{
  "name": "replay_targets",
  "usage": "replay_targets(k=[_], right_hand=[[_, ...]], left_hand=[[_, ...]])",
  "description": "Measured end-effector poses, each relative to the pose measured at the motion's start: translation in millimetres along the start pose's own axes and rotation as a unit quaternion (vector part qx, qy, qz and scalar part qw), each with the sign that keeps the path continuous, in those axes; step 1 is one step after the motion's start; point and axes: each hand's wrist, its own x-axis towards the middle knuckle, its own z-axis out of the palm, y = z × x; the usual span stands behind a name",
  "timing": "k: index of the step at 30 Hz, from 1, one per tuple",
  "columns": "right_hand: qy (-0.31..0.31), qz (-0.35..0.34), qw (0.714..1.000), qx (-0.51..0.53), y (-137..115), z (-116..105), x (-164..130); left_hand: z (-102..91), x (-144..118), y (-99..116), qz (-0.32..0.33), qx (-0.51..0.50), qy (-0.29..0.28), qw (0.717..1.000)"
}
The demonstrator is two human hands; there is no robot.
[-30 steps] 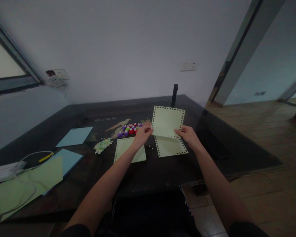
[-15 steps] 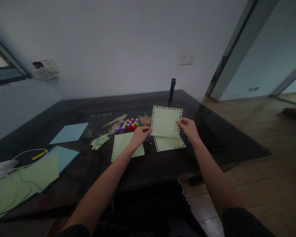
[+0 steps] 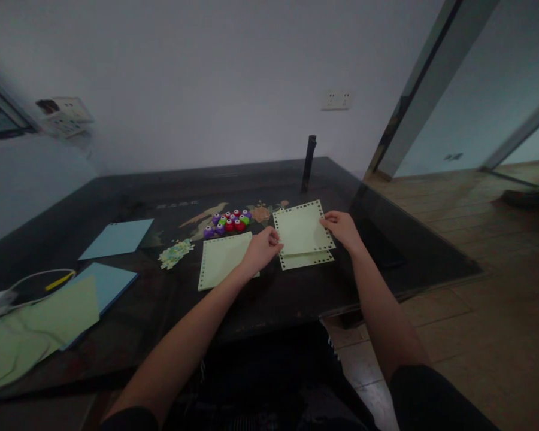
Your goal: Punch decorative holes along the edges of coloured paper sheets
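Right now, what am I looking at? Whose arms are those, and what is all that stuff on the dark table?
The picture comes from a camera worn on a person's head, looking down, so the two bare arms belong to that person. There is no machine here. The left hand and the right hand each pinch one side of a pale green sheet with little holes punched along its edges. It lies low over another sheet like it on the dark table. A third punched sheet lies to the left. Behind it sits a cluster of small purple, red and green punches, and beside that a little heap of paper scraps. Further left are blue sheets and plain green paper.
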Motion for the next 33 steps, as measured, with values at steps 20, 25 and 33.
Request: replay_targets(k=[20, 25, 33], right_hand=[[-0.124, 0.054, 0.97, -0.204, -5, 2, -7], [-0.122, 0.049, 0.965, -0.225, -6, 3, -6], [-0.122, 0.037, 0.963, -0.238, -7, 6, -8]], left_hand=[[7.5, -8, 4, -0.025, 0.135, -0.119, 0.983], [8.2, -6, 2, -0.017, 0.155, -0.122, 0.98], [8.7, -7, 2, -0.016, 0.166, -0.109, 0.98]])
